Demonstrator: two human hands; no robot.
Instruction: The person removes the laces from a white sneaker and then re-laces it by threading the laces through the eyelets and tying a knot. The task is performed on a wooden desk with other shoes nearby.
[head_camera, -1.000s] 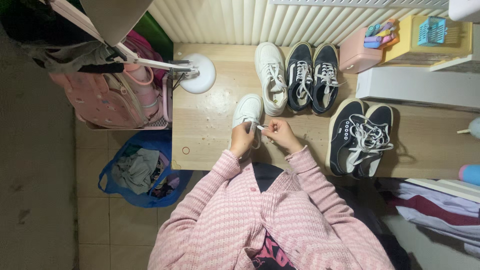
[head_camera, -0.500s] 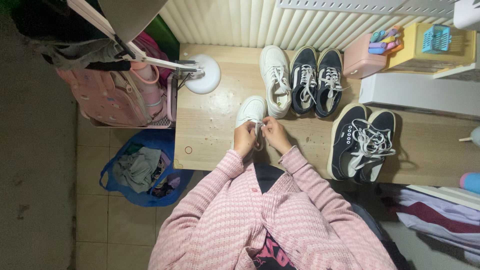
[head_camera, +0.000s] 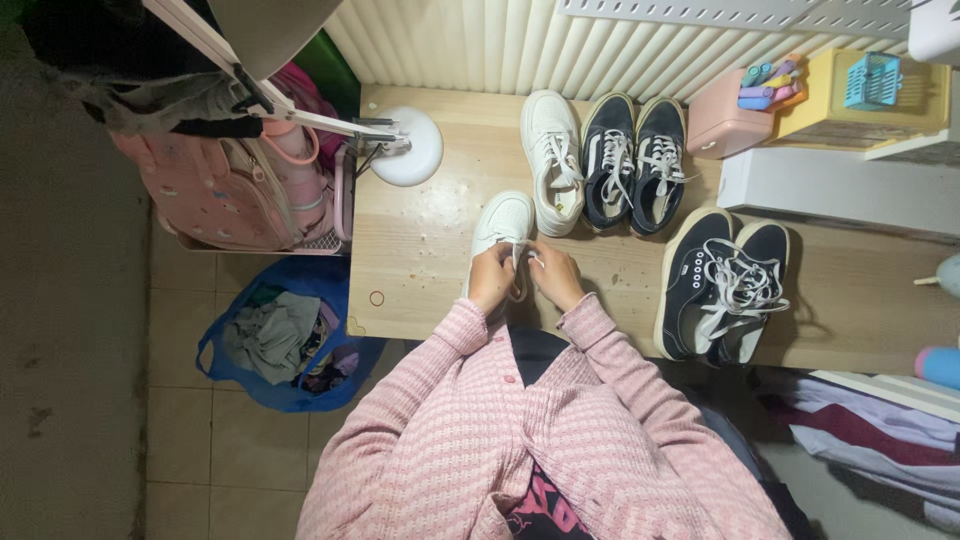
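The white shoe (head_camera: 503, 228) stands at the desk's (head_camera: 430, 260) near edge, its length running near to far; left hand (head_camera: 492, 280) and right hand (head_camera: 553, 276) both pinch its laces at the near end, equally close.

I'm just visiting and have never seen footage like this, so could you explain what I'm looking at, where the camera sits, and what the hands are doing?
There is no machine here: a person in a pink knitted top wears a camera on the head, so the single picture looks straight down at their own arms. The left hand and right hand are both at the laces of a white shoe standing on a wooden table. Its matching white shoe stands further back, beside a pair of dark shoes with white laces. A second dark pair stands to the right. A white lamp base and a pink box also stand on the table. On the floor lies a blue bag with clothes in it.
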